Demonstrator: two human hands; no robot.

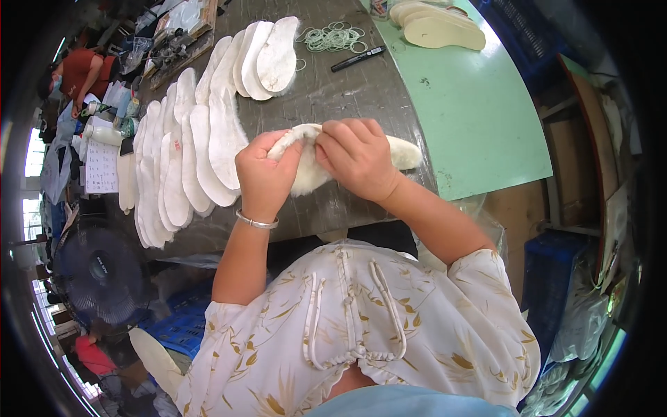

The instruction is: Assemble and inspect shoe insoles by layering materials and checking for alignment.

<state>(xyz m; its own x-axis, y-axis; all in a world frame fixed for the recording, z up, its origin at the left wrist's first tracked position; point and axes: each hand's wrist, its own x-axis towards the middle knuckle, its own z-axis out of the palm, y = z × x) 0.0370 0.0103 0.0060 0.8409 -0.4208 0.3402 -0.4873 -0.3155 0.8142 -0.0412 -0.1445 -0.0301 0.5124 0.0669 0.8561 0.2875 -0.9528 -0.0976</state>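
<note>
Both my hands grip cream fluffy insoles above the dark table. My left hand pinches the bent end, thumb inside the curve and fingers behind. My right hand is closed over the middle, its fingertips curled toward the fleecy side. One rounded end sticks out to the right past my right hand. Whether this is one insole or a pair, I cannot tell. Left of my left hand lie overlapping rows of white insoles, and a smaller stack lies farther back.
Pale rubber bands lie in a heap beside a black marker on the dark table. A green board at right carries more cream insoles. A fan stands at left; another person is at far left.
</note>
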